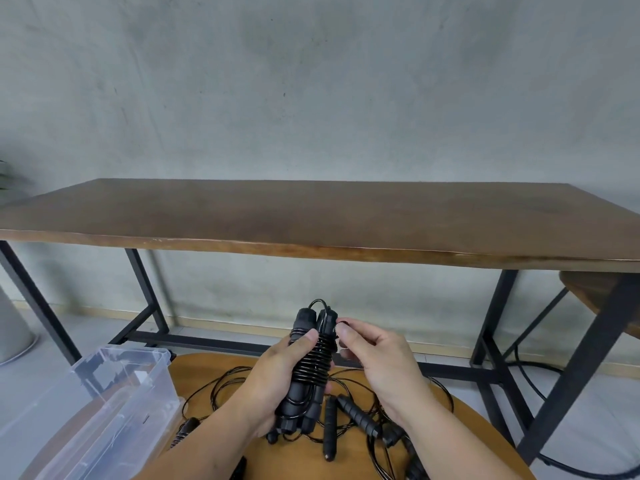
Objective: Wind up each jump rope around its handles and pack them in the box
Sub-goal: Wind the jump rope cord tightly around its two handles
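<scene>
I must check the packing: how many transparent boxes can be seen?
1. The box stands at the lower left, beside the round table. More may be outside the view.

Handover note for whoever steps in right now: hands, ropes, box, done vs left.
Left hand: grips a pair of black handles held side by side, rope coiled tightly round them.
Right hand: pinches the last loop of rope near the handles' top end.
Loose jump ropes: at least one more pair of handles and tangled cord lie on the round wooden table below the hands.
Clear plastic box: at the left, open; no wound rope visible inside.
Done: the held rope is almost wound.
Left: secure the rope end, put the bundle in the box, wind and pack the rest.
</scene>
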`<action>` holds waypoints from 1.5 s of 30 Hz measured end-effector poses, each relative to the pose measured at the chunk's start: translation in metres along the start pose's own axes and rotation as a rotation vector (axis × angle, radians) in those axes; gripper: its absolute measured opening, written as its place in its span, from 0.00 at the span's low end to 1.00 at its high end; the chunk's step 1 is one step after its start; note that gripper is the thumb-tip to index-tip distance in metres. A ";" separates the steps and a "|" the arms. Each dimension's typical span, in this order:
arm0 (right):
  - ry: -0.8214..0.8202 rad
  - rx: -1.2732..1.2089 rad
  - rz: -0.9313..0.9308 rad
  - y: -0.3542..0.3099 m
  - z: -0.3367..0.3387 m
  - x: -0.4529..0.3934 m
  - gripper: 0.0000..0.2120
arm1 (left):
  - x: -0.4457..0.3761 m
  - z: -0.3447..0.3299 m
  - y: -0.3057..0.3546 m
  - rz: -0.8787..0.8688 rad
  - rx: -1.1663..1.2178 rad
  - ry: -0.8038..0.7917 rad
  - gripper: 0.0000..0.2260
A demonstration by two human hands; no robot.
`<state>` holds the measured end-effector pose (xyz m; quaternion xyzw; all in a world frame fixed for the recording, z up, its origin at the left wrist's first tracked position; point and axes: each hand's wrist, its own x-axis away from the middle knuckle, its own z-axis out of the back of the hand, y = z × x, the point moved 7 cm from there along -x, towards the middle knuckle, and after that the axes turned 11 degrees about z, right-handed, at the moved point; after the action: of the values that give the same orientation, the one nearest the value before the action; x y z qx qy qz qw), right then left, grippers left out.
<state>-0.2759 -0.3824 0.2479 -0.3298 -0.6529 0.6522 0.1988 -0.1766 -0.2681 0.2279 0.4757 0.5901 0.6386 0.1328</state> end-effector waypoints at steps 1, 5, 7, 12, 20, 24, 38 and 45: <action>0.027 -0.013 0.009 -0.001 0.001 0.000 0.06 | -0.001 -0.002 0.001 -0.010 -0.022 0.012 0.22; 0.166 -0.012 0.022 0.001 0.007 -0.002 0.04 | -0.002 -0.009 0.000 -0.024 -0.068 0.038 0.24; 0.189 -0.020 -0.001 0.005 0.009 -0.004 0.04 | -0.002 -0.009 0.000 -0.006 -0.075 0.054 0.22; 0.201 -0.166 -0.075 0.015 0.016 -0.008 0.04 | -0.002 -0.012 -0.001 -0.017 -0.108 0.088 0.15; 0.259 -0.087 0.013 0.008 0.021 -0.004 0.05 | 0.003 -0.008 0.004 -0.106 -0.276 0.188 0.10; 0.227 0.105 0.127 0.001 0.015 0.002 0.01 | 0.004 -0.004 0.005 -0.211 -0.458 0.298 0.06; 0.214 0.414 0.414 -0.013 -0.038 0.012 0.03 | 0.016 0.036 0.010 -0.321 -0.603 0.376 0.06; 0.083 0.296 0.218 -0.013 -0.070 0.007 0.07 | 0.016 0.067 0.015 -0.342 -0.544 0.334 0.06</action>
<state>-0.2348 -0.3258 0.2643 -0.3925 -0.5015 0.7446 0.2001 -0.1276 -0.2188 0.2382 0.2064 0.4832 0.8098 0.2611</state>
